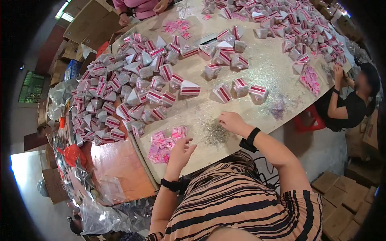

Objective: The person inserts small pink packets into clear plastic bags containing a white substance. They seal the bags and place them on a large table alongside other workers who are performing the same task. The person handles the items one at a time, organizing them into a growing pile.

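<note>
My left hand (179, 156) is at the table's near edge, beside a pile of pink printed tags (159, 147). Its thumb and fingers are apart, and I see nothing held between them. Over a heap of fine silvery wire-like strands (214, 135) is my right hand (233, 122), its fingertips pressed together; whatever they hold is too small to make out. Cake-slice-shaped ornaments, white with red bands and glitter, lie just beyond; the closest are a wedge (222, 93) and another slice (258, 92). A black band circles each of my wrists.
A big heap of cake-slice ornaments (116, 84) covers the left side, another (281, 24) the far right. Purple glitter (278, 108) lies near the right edge. One co-worker (348, 104) works at right; another person (140, 9) stands at the far side. Cardboard boxes (339, 197) stack lower right.
</note>
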### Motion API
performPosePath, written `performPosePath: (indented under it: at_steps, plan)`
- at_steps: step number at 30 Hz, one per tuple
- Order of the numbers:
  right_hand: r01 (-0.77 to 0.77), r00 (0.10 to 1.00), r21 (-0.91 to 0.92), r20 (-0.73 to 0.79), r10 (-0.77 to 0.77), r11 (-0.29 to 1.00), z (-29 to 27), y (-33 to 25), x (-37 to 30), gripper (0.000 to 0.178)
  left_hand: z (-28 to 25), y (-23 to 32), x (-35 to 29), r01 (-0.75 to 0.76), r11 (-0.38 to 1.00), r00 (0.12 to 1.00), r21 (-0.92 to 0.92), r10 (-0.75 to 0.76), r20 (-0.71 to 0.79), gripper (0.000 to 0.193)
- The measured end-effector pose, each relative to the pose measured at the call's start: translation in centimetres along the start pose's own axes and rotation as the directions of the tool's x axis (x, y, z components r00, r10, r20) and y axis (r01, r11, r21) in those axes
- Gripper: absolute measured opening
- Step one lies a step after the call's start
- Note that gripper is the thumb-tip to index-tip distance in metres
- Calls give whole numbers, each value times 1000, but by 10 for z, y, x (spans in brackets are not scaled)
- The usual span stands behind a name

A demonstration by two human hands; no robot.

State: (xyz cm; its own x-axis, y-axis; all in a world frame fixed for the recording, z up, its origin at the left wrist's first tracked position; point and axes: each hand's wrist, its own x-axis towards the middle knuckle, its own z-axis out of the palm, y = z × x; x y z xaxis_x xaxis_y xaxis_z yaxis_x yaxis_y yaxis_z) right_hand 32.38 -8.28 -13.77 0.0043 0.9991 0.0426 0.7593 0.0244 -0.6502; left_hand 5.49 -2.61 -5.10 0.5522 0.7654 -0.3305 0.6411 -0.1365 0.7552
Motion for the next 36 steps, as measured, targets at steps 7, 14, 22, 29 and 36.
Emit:
performPosePath:
  at_steps: [7,14,22,29,36]
  plan:
    - [-285,942,-188,129,311,940,36,-33,42,20,-43,-21,-10,-60,998,997,3,60,-47,34]
    - [-402,913,-31,70,403,915,58,-29,32,18,-75,-77,-25,-42,998,996,-39,38,-81,32]
    - [-251,948,192,-150,281,949,30,-57,7,18,-71,-66,-5,-175,984,983,-19,174,-61,32]
    - [-440,801,754,84,592,488,11,-62,-3,13,-40,-44,33,-292,956,956,17,291,23,29]
    - [-414,768,903,280,576,114,6,-69,-11,12,-4,-9,43,-277,958,950,-71,285,131,34]
